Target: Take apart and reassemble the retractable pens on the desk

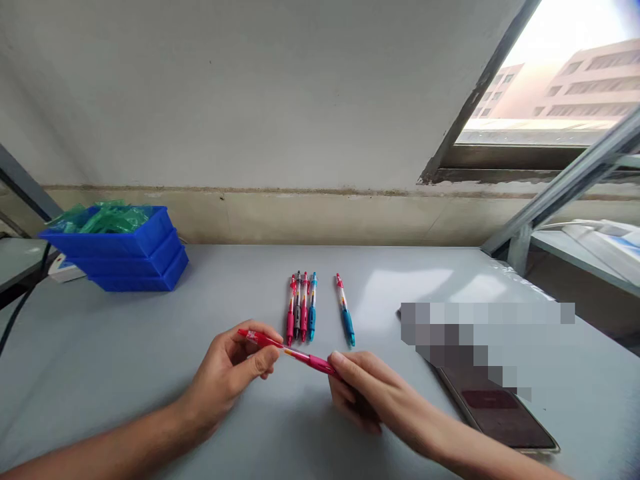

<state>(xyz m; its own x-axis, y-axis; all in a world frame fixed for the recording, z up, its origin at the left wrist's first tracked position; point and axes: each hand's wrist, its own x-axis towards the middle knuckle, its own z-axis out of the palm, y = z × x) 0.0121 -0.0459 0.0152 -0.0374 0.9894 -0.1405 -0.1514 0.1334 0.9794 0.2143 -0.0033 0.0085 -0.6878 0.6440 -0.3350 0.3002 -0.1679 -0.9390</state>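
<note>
A red pen (299, 355) with a clear middle is held between both hands above the table. My left hand (235, 363) pinches its red clip end between thumb and fingers. At the other end, my right hand (365, 387) grips the pinkish-red barrel; its tip is hidden in the fingers. Just beyond the hands lie several pens side by side: a red pen (291, 313), a black pen (297, 310), another red pen (305, 310) and a blue pen (313, 310). Apart from them, to the right, rests a pen with a red top and blue grip (346, 313).
Stacked blue bins (145, 257) with green plastic bags (113, 219) stand at the left back. On the right lies a dark phone (505, 413), partly blurred out. A wall closes off the table's (240, 280) back, and a metal frame (545, 200) rises at the right.
</note>
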